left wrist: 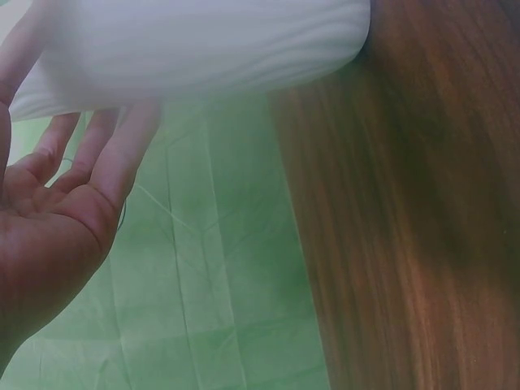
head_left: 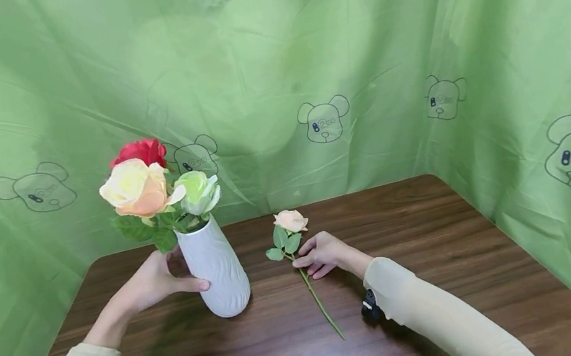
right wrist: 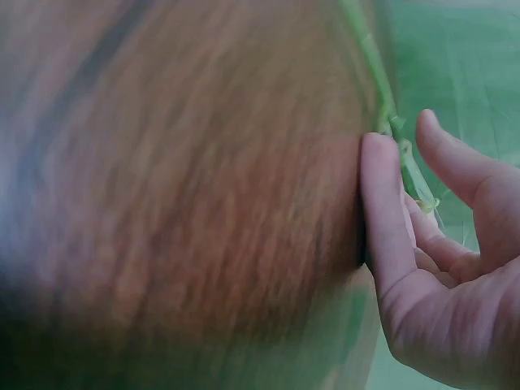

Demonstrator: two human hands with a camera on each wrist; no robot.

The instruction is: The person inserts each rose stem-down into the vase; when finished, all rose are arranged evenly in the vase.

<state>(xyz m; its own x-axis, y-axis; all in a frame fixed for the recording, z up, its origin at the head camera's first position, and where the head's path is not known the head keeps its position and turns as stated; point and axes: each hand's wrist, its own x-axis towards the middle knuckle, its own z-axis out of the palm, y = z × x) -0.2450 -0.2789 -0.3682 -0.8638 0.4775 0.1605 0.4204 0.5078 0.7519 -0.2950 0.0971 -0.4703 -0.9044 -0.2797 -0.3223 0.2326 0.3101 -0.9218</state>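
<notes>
My left hand grips a white ridged vase, thumb across its front and the other fingers behind it. The vase tilts to the left on the table. A red rose, a cream-peach rose and a pale green rose stand in it; their lower stems are hidden inside. To the right lies a single pale pink rose with a thin green stem. My right hand is at that stem just under the leaves. In the right wrist view a fingertip meets the stem, the thumb standing apart from it.
Both arms reach over a dark brown wooden table with rounded far corners. Green fabric printed with bear heads hangs behind it and along both sides. A small black device is strapped at the right cuff, another at the left.
</notes>
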